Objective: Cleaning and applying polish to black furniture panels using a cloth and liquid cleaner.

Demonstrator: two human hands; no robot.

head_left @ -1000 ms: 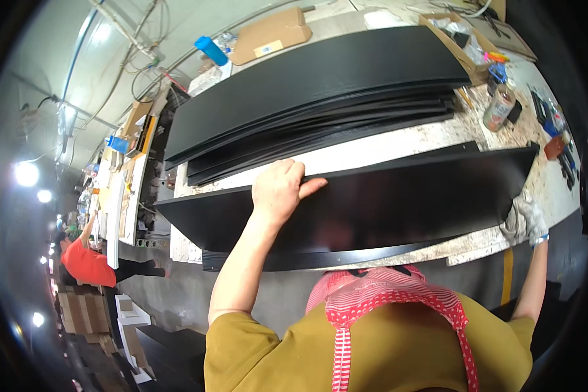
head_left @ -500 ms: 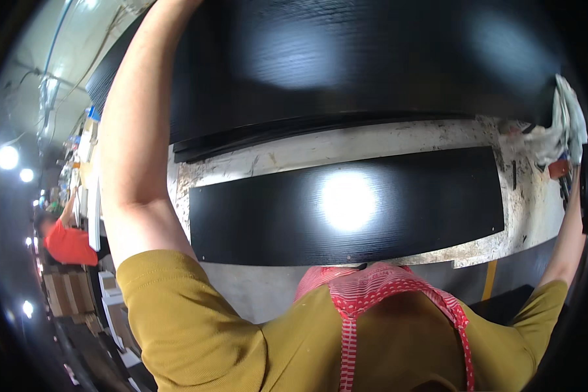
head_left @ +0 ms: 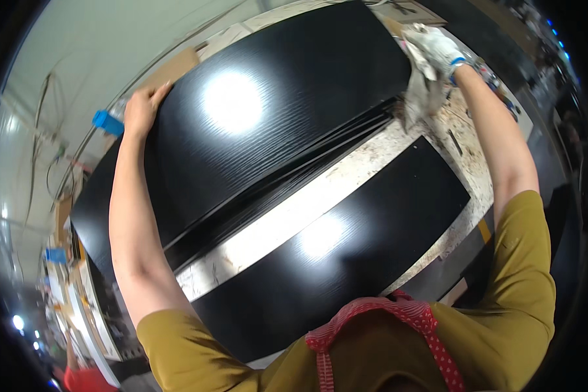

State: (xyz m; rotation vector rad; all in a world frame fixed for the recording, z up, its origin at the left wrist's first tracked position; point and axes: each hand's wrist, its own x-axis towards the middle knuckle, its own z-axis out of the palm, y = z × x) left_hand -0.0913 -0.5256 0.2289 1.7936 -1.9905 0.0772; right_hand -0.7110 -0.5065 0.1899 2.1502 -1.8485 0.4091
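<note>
A large black wood-grain panel (head_left: pixel 294 72) lies on top of a stack of dark panels. My bare left hand (head_left: pixel 142 110) is closed on its far left edge, the fingertips partly hidden. At the panel's right end, my right hand (head_left: pixel 438 49), in a white glove with a blue cuff, is closed on a greyish-white rag (head_left: pixel 423 98). The rag hangs down beside the panel's right edge. Nearer to me, a narrower black panel (head_left: pixel 385 202) lies flat on a worn white worktable (head_left: pixel 346 179), apart from the stack.
Beyond the left hand stand a blue object (head_left: pixel 108 123) and a brown board (head_left: pixel 170 68). Small items (head_left: pixel 487 72) sit on the table past my right wrist. At lower left, a person in red (head_left: pixel 88 379) is near another bench (head_left: pixel 88 313).
The view has turned and tilted, so both hands now show fully. The rag hand appears at the stack's far right end. Whether the panels moved, I cannot tell.
</note>
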